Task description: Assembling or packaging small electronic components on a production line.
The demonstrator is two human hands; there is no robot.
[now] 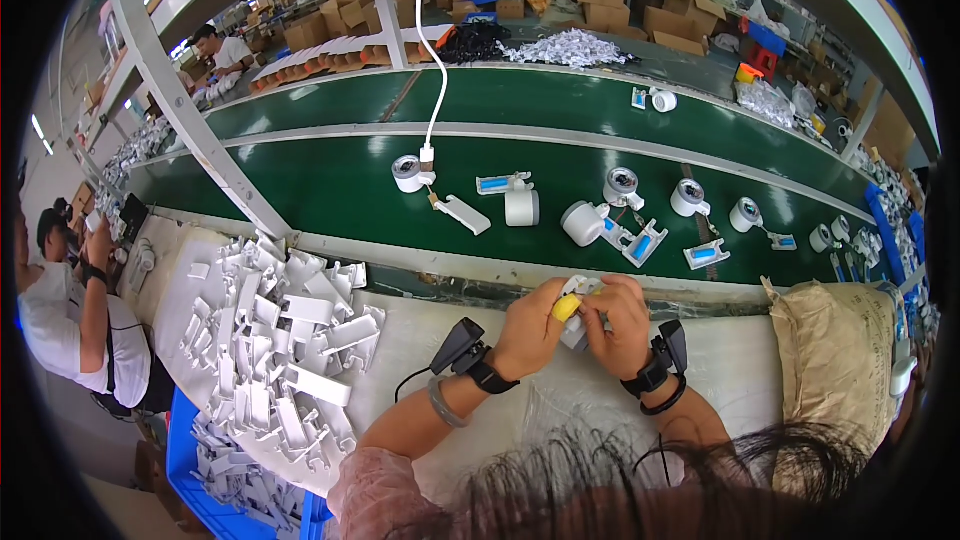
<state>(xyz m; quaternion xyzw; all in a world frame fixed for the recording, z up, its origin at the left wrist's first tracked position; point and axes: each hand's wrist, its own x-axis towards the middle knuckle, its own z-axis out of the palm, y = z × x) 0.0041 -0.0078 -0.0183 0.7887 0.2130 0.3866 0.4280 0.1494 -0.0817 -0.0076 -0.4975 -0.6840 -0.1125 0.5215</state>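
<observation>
- Holding white part up btwn both hands, over the tabletop, nr the close edge of green conveyor
- L hand: fingers clamped on its L side; small yellow piece right by them, can't tell if gripped or worn
- R hand: fingers bent in & pinched on the other side, tips partly hidden
- Wt: prob light, easy one-handed
- Feel: looks like hard plastic, so stiff w/ little give; smooth, maybe a bit slippery
- Fragile: thin edges & clips cld snap, going by loose white covers heaped to L; round white units on conveyor look chunkier
- Best hold: L hand round thickest bit, R fingertips on edges, no hard squeeze on thin walls
</observation>
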